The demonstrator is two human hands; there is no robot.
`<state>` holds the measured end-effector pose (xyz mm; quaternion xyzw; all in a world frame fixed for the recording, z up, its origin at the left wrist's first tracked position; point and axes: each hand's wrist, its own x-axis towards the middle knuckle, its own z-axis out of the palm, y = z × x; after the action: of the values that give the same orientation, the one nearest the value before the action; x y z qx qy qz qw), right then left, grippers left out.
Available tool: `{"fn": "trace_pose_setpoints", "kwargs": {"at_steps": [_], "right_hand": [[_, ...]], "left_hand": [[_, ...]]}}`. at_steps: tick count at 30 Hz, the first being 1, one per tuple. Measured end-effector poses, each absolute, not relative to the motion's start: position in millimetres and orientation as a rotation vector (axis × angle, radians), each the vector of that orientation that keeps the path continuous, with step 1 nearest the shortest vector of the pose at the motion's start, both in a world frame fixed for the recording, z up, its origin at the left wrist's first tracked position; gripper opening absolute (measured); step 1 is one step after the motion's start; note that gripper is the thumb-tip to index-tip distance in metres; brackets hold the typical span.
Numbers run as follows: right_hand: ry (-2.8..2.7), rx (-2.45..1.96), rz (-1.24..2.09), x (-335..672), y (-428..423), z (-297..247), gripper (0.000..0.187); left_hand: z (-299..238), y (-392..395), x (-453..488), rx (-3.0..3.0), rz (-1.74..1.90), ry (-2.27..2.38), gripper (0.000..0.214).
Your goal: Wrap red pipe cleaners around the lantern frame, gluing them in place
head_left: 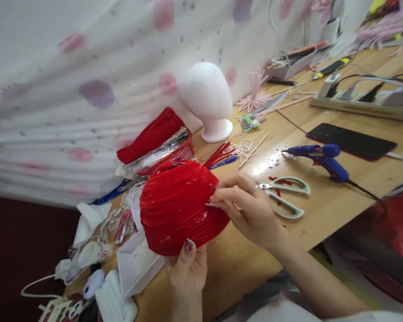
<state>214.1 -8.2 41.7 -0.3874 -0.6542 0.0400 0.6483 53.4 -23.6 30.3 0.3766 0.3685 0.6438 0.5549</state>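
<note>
A red dome-shaped cap (177, 210), built up from fuzzy strips in curved rows with whitish bits on its surface, is held over the near side of the table. My left hand (188, 268) grips its lower rim, thumb outside and the other fingers partly hidden beneath. At the cap's right side my right hand (245, 205) is closed in a pinch against the surface; what lies between the fingertips is too small to make out. Scissors with pale handles (289, 194) lie just beyond my right hand, next to short red scraps (280, 181).
A blue glue gun (322, 156) rests right of the scissors, near a black phone (351, 139) and a power strip (362, 100). Behind the cap stand a white foam head (208, 98) and a red basket (177, 154). A white box (137, 264) sits at left.
</note>
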Motion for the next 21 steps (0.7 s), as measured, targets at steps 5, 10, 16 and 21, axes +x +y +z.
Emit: {"fn": "trace_pose_setpoints", "kwargs": {"at_steps": [5,10,16,21], "right_hand": [[-1.471,-0.880,0.157,213,-7,40,0.011],[-1.312,-0.880,0.333,211,-7,33,0.008],[-1.027,-0.700,0.584,205,-10,35,0.006],[-0.671,-0.536,0.932,226,-12,54,0.021]], "left_hand": [[31,-22,58,0.885,1.525,0.875,0.066],[34,-21,58,0.869,1.542,0.880,0.066],[35,-18,57,0.863,1.571,0.891,0.058],[37,-13,54,0.821,1.572,0.890,0.054]]}}
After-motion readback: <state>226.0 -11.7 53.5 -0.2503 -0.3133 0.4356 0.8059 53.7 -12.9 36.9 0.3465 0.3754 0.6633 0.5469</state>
